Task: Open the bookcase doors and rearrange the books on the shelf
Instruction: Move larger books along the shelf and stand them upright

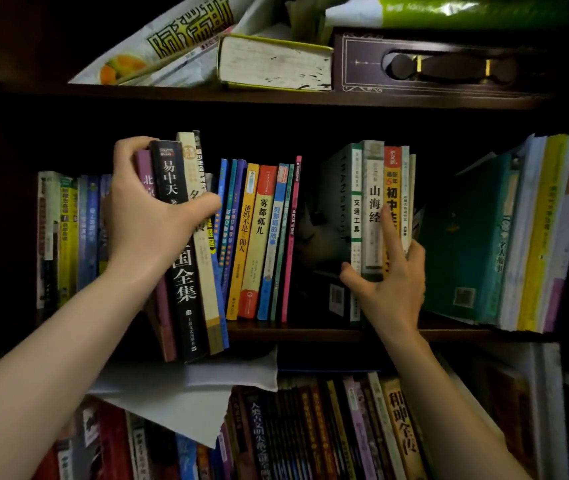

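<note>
The middle shelf (310,332) of a dark wooden bookcase holds rows of upright books. My left hand (148,216) is shut on a bunch of books, a purple one, a thick black one (186,282) and a cream one, which are pulled forward and tilted, their bottoms hanging past the shelf edge. My right hand (392,282) rests with spread fingers against a small upright group of books (369,209) right of centre, thumb on its left side, index finger along the orange spine. Between the two groups stand several thin colourful books (262,237) and a dark gap.
Leaning green and white books (504,244) fill the right end. More books (68,233) stand at the far left. The upper shelf holds a flat thick book (276,64), a dark box (432,64) and bags. The lower shelf is packed with books (310,431) and loose paper (179,396).
</note>
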The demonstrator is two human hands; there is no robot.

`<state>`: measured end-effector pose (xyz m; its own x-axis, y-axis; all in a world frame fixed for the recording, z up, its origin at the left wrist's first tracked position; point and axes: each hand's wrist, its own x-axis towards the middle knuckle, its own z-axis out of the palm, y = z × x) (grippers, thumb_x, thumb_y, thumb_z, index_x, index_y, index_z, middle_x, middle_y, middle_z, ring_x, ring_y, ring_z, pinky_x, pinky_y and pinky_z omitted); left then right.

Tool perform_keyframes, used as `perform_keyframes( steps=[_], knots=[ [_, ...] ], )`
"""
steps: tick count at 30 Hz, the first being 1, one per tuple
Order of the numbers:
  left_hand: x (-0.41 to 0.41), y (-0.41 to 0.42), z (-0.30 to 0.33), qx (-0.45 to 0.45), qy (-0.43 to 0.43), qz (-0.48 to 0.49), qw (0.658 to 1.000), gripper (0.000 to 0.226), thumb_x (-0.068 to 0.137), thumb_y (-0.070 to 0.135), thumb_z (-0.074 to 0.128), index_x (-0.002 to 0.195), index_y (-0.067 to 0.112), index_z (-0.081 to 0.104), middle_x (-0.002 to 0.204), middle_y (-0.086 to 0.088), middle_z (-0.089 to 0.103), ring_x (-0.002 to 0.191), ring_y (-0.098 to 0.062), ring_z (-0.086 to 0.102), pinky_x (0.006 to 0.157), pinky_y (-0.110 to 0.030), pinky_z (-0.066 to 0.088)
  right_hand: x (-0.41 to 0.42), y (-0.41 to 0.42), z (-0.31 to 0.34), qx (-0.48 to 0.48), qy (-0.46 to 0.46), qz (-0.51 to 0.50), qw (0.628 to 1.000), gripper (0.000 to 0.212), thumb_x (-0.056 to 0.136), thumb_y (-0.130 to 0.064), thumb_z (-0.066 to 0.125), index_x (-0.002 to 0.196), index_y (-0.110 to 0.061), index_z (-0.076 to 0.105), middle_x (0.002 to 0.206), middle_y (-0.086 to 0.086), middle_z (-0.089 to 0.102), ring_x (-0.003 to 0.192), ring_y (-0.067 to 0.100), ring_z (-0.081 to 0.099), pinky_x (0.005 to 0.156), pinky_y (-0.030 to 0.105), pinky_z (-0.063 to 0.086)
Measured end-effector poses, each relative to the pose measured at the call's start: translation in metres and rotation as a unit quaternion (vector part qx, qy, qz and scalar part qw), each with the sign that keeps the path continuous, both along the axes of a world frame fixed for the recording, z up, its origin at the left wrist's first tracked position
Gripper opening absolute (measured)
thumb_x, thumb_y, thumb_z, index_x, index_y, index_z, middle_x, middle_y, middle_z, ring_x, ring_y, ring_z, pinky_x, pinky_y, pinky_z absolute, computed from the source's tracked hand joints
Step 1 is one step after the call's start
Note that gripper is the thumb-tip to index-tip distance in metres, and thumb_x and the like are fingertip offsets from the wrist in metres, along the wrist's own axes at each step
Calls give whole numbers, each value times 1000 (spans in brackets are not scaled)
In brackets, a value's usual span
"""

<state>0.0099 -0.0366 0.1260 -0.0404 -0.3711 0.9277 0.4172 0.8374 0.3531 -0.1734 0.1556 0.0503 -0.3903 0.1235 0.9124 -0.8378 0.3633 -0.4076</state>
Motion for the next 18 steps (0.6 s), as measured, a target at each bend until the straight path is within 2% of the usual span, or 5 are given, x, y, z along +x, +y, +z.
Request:
perform_keyframes(
  steps=[3,6,10,13,18],
  knots=[
    [-2,1,0,-2,-1,4,1000,68,66,10,80,123,14,42,93,12,49,72,18,49,56,5,34,-7,20,0,-17,5,-8,1000,89,75,-35,74,144,-52,19,142,14,31,127,35,37,90,42,39],
    [-4,1,0,-3,7,20,1000,64,66,11,81,111,24,38,88,21,45,68,24,46,56,5,31,-14,37,1,-43,4,-6,999,86,77,-33,73,145,-47,23,144,14,29,132,33,33,90,34,32],
    [-4,1,1,8,19,29,999,65,63,16,83,115,25,44,92,14,51,70,2,48,65,-13,36,-18,56,4,-94,-18,7,995,84,78,-28,73,144,-48,25,148,14,23,141,31,19,103,41,30],
    [-4,0,1,8,19,12,1000,62,54,32,81,98,45,40,90,21,52,85,-5,52,77,-23,40,-20,64,7,-114,-37,-9,993,86,77,-27,74,145,-46,25,149,15,22,142,30,17,105,41,29],
    [-4,-2,2,21,13,-11,1000,59,48,44,75,91,53,35,89,26,50,82,3,55,81,-28,43,-19,66,4,-99,-37,-21,994,93,76,-31,75,148,-44,17,151,15,18,142,31,17,107,44,29]
  ],
)
